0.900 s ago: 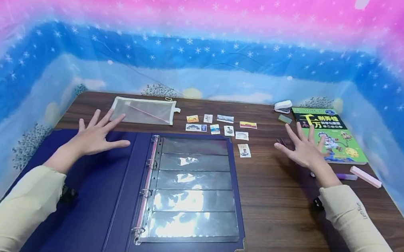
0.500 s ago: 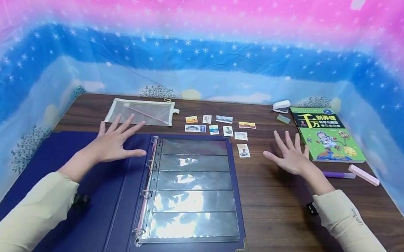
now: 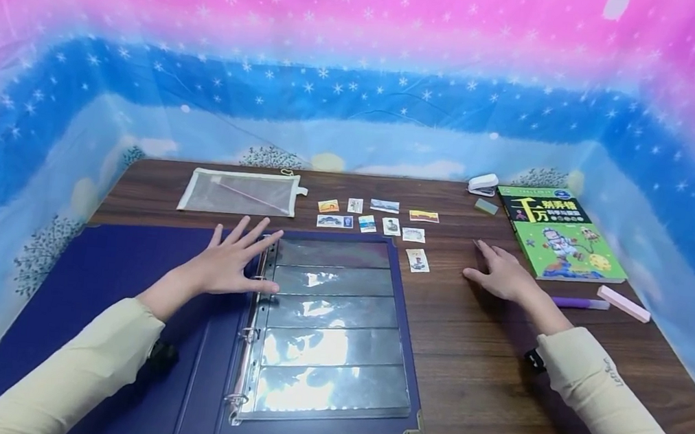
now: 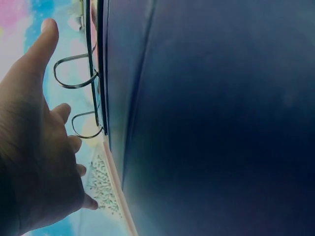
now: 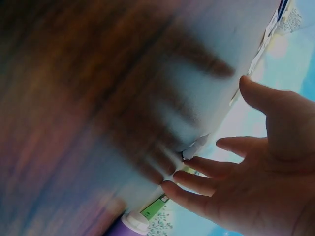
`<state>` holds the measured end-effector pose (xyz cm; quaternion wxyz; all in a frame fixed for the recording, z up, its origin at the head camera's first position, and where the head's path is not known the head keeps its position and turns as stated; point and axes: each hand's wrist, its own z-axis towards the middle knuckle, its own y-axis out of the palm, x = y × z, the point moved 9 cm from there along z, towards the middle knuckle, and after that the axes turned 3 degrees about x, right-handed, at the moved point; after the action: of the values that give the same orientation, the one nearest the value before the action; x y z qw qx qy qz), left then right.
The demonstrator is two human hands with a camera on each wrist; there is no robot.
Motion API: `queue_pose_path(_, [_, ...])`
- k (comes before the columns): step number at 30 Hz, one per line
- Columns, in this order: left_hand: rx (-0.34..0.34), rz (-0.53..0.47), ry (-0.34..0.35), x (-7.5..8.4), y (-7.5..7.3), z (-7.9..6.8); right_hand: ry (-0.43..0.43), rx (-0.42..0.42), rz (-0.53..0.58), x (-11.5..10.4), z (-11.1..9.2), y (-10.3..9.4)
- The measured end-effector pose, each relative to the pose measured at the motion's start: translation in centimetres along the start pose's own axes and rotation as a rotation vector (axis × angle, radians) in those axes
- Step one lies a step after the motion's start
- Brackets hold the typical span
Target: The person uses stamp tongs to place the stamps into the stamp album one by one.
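Note:
My left hand [image 3: 225,265] hovers with spread fingers over the ring spine of an open navy stamp album [image 3: 131,281]. Its thumb and fingertips overlap the left edge of a clear pocket page [image 3: 340,306]. In the left wrist view two metal rings [image 4: 74,87] stand near that hand's fingers. My right hand [image 3: 504,275] is low over the wood, fingers extended, to the right of several stamps [image 3: 418,260]. A small dark tip, like that of tweezers [image 3: 477,243], shows at its index finger; the remainder is hidden. The right wrist view shows the fingers apart with nothing gripped.
A mesh zip pouch [image 3: 238,192] lies at the back left. At the right are a white stapler [image 3: 483,183], a small green block [image 3: 486,206], a green book [image 3: 562,246], a purple pen [image 3: 578,303] and a pale pink bar [image 3: 623,304].
My left hand has moved right, from the album's cover to the ring spine. The right hand first shifted left, then moved slightly right and lower, its fingers drawing closer together.

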<state>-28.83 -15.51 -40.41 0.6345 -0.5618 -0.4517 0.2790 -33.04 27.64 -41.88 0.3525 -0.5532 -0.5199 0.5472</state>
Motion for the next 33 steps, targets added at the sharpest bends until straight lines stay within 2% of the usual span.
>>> queue_pose_path(6, [-0.019, -0.014, 0.011, -0.3, 0.5, 0.1, 0.026, 0.074, -0.014, 0.4, 0.1, -0.8])
queue_pose_path(15, [-0.035, -0.014, 0.029, -0.2, 0.9, 0.3, 0.029, 0.189, 0.075, 1.3, 0.7, -1.6])
queue_pose_path(22, [-0.022, 0.003, 0.025, -0.1, 0.9, 0.4, 0.046, 0.226, 0.127, 1.4, 1.1, -1.5])
queue_pose_path(28, [-0.015, 0.017, 0.029, 0.0, 0.9, 0.6, -0.008, 0.263, 0.159, 0.4, 1.1, -1.6])
queue_pose_path(33, [-0.015, 0.011, 0.034, 0.2, 0.7, 0.5, -0.087, 0.288, 0.214, -1.3, 1.1, -1.6])
